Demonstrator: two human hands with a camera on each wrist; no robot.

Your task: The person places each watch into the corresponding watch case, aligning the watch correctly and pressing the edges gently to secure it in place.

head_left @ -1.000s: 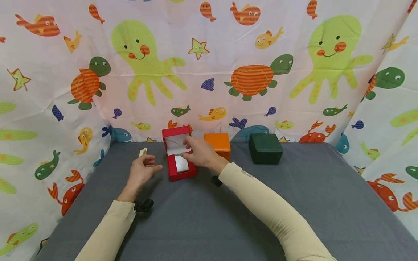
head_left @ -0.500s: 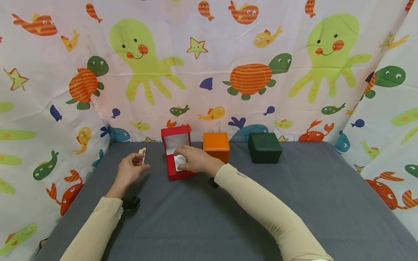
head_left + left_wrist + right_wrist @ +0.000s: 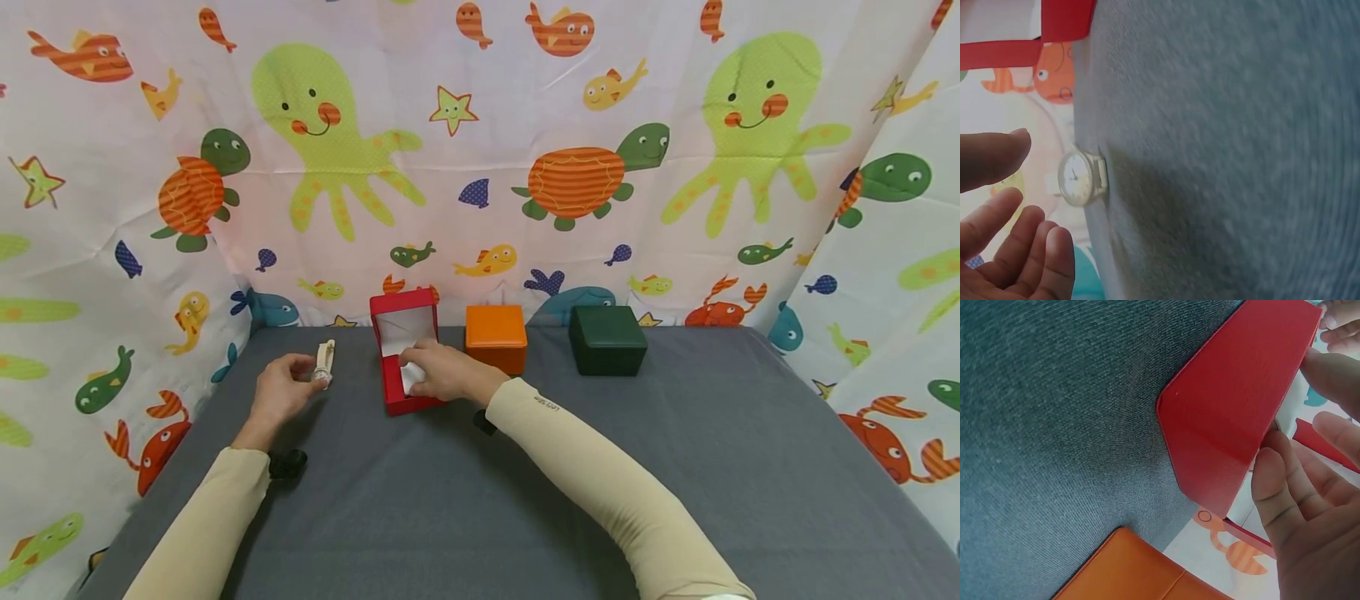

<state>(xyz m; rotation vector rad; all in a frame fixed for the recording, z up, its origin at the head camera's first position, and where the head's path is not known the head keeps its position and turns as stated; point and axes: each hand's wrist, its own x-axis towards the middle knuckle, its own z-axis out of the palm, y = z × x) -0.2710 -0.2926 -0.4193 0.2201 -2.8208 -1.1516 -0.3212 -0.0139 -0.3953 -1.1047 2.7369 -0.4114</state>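
Note:
A small wristwatch (image 3: 324,358) with a pale strap and round white dial lies on the grey cloth at the left. Just left of it is my left hand (image 3: 281,388); in the left wrist view its thumb and fingers (image 3: 1007,219) are spread, with a gap between them and the watch (image 3: 1077,178). A red watch box (image 3: 405,406) stands with its lid up and its pale lining showing. My right hand (image 3: 450,373) reaches into it, thumb and fingers around the white cushion (image 3: 410,377). In the right wrist view the box's red wall (image 3: 1222,412) hides part of the cushion.
An orange box (image 3: 497,333) stands right of the red one, its lid down. Farther right is a dark green box (image 3: 608,342), also covered. A sea-animal curtain (image 3: 480,150) hangs behind the grey tablecloth (image 3: 480,500).
My left hand has moved left from over the watch and drawn back, leaving the watch in full view. My right hand has gone lower into the red box, onto the cushion.

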